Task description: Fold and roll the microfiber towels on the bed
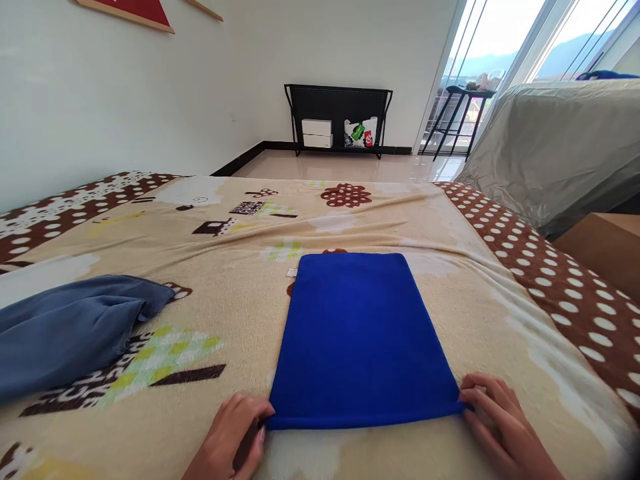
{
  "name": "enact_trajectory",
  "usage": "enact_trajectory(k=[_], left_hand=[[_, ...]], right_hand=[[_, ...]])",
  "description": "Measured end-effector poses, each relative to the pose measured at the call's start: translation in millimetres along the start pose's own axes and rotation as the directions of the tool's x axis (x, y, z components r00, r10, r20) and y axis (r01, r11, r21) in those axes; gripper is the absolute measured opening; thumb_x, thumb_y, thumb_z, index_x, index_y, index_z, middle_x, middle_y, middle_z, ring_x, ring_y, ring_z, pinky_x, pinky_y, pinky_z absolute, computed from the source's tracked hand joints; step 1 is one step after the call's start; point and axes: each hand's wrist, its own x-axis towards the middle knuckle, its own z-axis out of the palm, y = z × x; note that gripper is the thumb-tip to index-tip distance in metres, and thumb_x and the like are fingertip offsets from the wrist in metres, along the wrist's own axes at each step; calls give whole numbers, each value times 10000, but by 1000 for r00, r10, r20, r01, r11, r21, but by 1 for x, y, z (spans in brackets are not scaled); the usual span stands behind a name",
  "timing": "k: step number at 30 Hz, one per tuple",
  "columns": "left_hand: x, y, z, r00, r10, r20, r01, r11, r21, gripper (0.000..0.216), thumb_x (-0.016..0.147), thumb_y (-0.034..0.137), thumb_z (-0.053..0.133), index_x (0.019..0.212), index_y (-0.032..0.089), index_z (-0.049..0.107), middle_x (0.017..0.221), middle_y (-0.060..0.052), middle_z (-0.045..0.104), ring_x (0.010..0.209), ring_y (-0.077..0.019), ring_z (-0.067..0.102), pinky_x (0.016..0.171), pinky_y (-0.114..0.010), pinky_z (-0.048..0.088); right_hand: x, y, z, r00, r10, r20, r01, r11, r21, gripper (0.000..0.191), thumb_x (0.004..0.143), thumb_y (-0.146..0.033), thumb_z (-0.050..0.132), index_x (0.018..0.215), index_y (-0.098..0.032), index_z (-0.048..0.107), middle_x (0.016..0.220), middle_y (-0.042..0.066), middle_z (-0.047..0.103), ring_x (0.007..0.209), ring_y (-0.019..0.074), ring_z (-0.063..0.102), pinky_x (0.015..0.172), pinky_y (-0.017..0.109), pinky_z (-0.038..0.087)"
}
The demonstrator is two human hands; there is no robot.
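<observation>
A flat blue cloth (360,333) lies spread on the patterned blanket, with a small white tag (291,273) sticking out at its far left edge. Its near edge shows a narrow folded strip. My left hand (237,430) pinches the near left corner between thumb and fingers. At the near right corner, my right hand (493,417) grips the cloth in the same way. Both hands rest low, close to the blanket.
The beige blanket (240,313) with brown dotted borders covers the bed. A crumpled grey-blue cloth (75,327) lies at left. Beyond stand a black rack (340,103) and a stool (470,93). At right are a cardboard box (600,250) and a plastic-covered piece (565,140).
</observation>
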Motion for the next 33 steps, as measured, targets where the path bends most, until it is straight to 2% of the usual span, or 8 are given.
enact_trajectory(k=[2,4,9,13,18,25,30,33], left_hand=[[4,2,4,996,-91,25,91,996,-17,166,915,203,489,1062,240,557,924,-9,667,893,-160,623,789,-255,518],[9,4,9,994,-101,30,101,995,17,157,883,185,494,1022,244,541,880,6,658,834,-158,618,739,-257,503],[16,10,24,991,-106,-81,120,970,209,149,796,147,495,919,231,509,779,18,609,738,-177,591,750,-325,420],[13,19,31,969,-168,-183,215,936,278,125,822,169,462,907,224,536,977,-71,628,919,-246,579,829,-403,356],[13,25,26,987,-53,-152,104,934,343,184,818,124,491,859,250,618,1292,-92,595,1153,-299,524,868,-434,329],[16,34,25,984,-40,-175,98,937,337,124,857,243,512,856,225,634,1357,-114,605,1244,-350,507,911,-480,326],[18,35,30,966,9,-260,113,884,453,163,813,372,680,779,223,621,1357,-107,599,1209,-373,527,900,-486,353],[16,41,34,960,16,-280,119,881,458,115,819,305,700,889,224,657,1406,-147,523,1232,-382,493,832,-456,396]], right_hand=[[5,-3,6,999,35,0,-35,999,-29,113,916,-267,512,981,-236,599,1096,58,614,1028,206,568,823,330,474],[7,-6,14,998,60,-25,-61,995,-75,102,907,-265,494,953,-231,579,1065,62,617,998,222,565,809,358,453],[6,-11,26,981,141,-135,-164,971,-175,156,880,-323,524,981,-208,554,1027,94,608,968,265,553,813,413,423],[5,-15,26,957,138,-254,-185,967,-173,175,872,-337,563,980,-199,550,1033,112,601,955,266,566,837,429,418],[1,-21,23,948,80,-308,-153,963,-220,105,878,-284,604,972,-250,634,1125,88,626,1000,261,599,882,446,388],[3,-29,15,968,75,-241,-132,965,-227,223,922,-427,563,1003,-238,650,1146,93,653,1017,261,615,863,426,403],[16,-48,24,931,149,-333,-283,872,-400,415,855,-622,580,875,-209,620,1092,127,666,933,294,616,896,505,361],[18,-62,34,915,169,-367,-334,828,-450,357,887,-544,567,912,-192,626,1087,173,651,975,326,603,868,503,363]])
